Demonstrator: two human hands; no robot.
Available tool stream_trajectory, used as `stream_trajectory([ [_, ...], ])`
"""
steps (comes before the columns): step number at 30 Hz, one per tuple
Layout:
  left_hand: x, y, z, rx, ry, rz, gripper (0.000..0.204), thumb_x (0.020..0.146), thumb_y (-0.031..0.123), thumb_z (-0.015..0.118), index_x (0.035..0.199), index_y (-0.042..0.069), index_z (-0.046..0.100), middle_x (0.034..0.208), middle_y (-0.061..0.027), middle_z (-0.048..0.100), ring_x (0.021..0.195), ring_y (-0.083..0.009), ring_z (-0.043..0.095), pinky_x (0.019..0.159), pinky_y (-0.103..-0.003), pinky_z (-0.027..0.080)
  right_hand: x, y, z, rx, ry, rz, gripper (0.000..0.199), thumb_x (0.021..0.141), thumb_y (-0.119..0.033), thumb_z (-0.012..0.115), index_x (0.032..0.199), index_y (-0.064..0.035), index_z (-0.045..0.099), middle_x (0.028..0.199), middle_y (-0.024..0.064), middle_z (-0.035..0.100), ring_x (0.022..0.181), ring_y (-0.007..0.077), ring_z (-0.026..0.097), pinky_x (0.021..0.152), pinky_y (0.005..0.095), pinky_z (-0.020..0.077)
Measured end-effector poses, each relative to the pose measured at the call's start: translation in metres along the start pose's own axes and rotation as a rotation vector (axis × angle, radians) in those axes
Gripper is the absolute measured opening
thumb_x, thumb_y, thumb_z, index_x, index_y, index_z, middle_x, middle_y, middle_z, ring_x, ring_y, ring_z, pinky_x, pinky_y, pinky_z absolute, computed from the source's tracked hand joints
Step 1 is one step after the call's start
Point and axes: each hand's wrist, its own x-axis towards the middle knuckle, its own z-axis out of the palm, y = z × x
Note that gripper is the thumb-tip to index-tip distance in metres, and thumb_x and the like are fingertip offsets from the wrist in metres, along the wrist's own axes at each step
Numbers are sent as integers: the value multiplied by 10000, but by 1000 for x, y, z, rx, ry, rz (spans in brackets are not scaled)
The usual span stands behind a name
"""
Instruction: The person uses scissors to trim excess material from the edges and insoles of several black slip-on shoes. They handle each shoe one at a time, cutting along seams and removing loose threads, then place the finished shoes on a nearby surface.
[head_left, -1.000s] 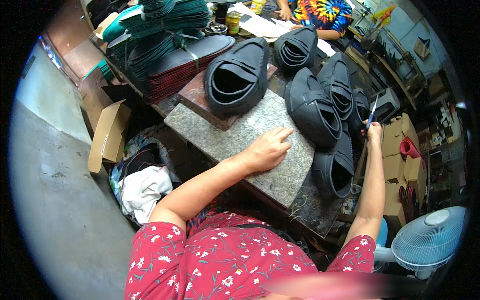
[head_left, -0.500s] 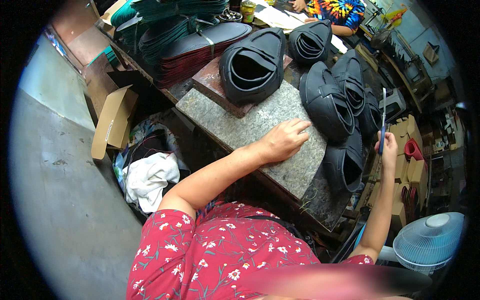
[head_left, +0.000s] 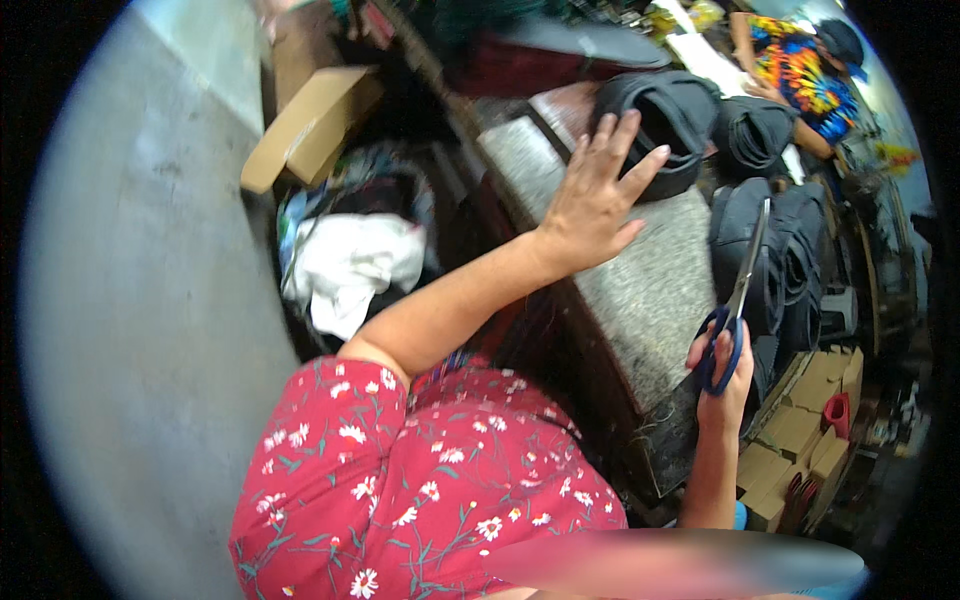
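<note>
My left hand (head_left: 592,205) is raised over the edge of the grey stone slab (head_left: 645,290), fingers spread, holding nothing. Just beyond its fingertips a black shoe (head_left: 680,120) rests on a reddish block (head_left: 565,110); whether the fingers touch it I cannot tell. My right hand (head_left: 725,385) is closed on a pair of scissors (head_left: 735,310) with dark blue handles, blades pointing up and away from me. Behind the blades several black shoes (head_left: 745,225) stand along the slab's right side. Another black shoe (head_left: 755,135) is farther back.
Stacked dark soles (head_left: 560,60) lie at the far left of the table. A person in a tie-dye shirt (head_left: 800,75) sits across it. To the left are an open cardboard box (head_left: 310,125) and a white cloth (head_left: 360,260). Cardboard boxes (head_left: 795,425) stand at right.
My left hand has lifted off the slab and spread its fingers near the shoe. The scissors have come inward, in front of the shoes. The whole view has swung left.
</note>
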Motion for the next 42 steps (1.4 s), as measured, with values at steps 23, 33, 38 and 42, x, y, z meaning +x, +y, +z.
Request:
stream_trajectory([
  [23,-145,-136,89,-527,-42,-943,316,880,207,669,1149,51,613,904,-168,674,836,-329,657,726,-448,513,75,57,5,-202,253,-263,461,1052,-496,459,1023,-39,509,800,53,564,785,151,503,796,304,381],
  [33,-56,-167,124,-842,647,-1511,168,884,127,606,1023,46,651,993,-172,690,895,-326,653,785,-425,514,78,41,7,-6,367,-224,420,1069,-464,444,1043,-47,489,829,60,552,793,169,492,801,325,393],
  [38,-16,-225,122,-660,767,-1638,262,896,171,591,1123,57,654,1092,-175,694,981,-345,662,841,-453,511,68,43,-4,7,350,-218,426,1065,-460,459,1118,-38,466,858,79,572,826,169,522,815,319,407],
  [42,24,-265,123,-581,776,-1674,257,867,113,578,1105,38,642,1139,-219,683,1073,-413,650,905,-494,505,62,40,-10,52,410,-180,391,1073,-427,461,1123,-39,457,886,84,562,823,156,503,798,298,411],
])
